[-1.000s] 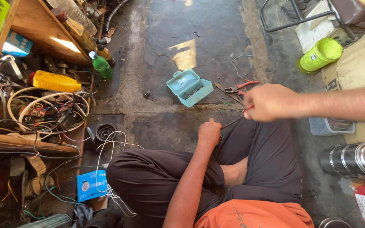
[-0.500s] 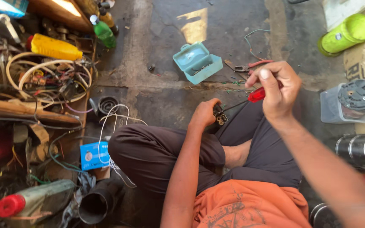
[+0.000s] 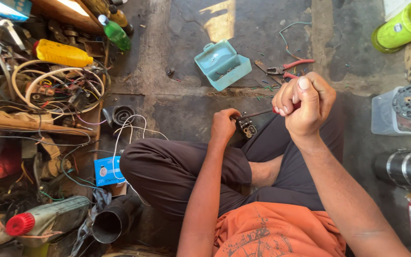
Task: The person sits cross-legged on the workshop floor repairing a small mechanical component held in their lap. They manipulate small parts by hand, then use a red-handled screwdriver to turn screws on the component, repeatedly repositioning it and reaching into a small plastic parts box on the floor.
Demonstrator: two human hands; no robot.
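Observation:
I sit cross-legged on a concrete floor. My left hand rests on my knee, closed around a small dark metal part. My right hand is fisted around the red handle of a screwdriver. Its thin shaft runs left, and the tip meets the metal part. Red-handled pliers lie on the floor just beyond my right hand.
An open light blue plastic box sits on the floor ahead. A heap of wires, a yellow bottle and a green bottle fills the left side. A lime green container, a clear tub and steel canisters stand to the right.
My right hand came back from its reach over the floor, now gripping the red-handled screwdriver, and brought its tip to the part in my left hand. The view has tilted closer.

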